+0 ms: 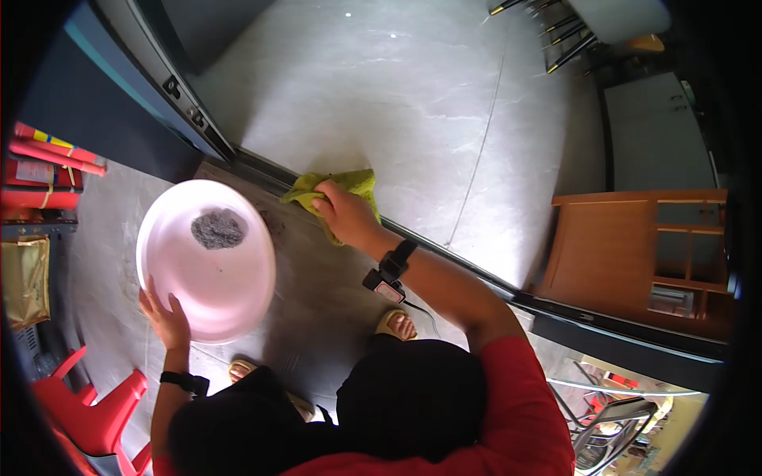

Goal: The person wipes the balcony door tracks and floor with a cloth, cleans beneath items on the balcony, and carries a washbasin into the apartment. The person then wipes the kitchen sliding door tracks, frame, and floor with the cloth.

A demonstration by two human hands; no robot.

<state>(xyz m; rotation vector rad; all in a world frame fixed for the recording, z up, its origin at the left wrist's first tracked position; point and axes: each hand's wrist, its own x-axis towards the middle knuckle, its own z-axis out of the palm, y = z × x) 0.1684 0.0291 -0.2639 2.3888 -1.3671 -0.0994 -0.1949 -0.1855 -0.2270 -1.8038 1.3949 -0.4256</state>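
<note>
My left hand (165, 316) grips the near-left rim of a pale pink basin (194, 289), with the thumb inside and the fingers along the outer side. The basin looks tilted towards me. A dark grey fuzzy clump (218, 228) lies inside it; whether it is dust or a scouring pad I cannot tell. My right hand (347, 213) is closed on a yellow-green cloth (361, 184) and presses it over the sliding-door track (266, 176). Part of the cloth is hidden under the fingers.
A door panel (119, 103) stands at the upper left. Red fire extinguishers (40, 197) and a red plastic chair (103, 412) are on the left. An orange-brown wooden cabinet (603, 246) stands right, beyond the track. Chair legs (567, 51) show at the top right.
</note>
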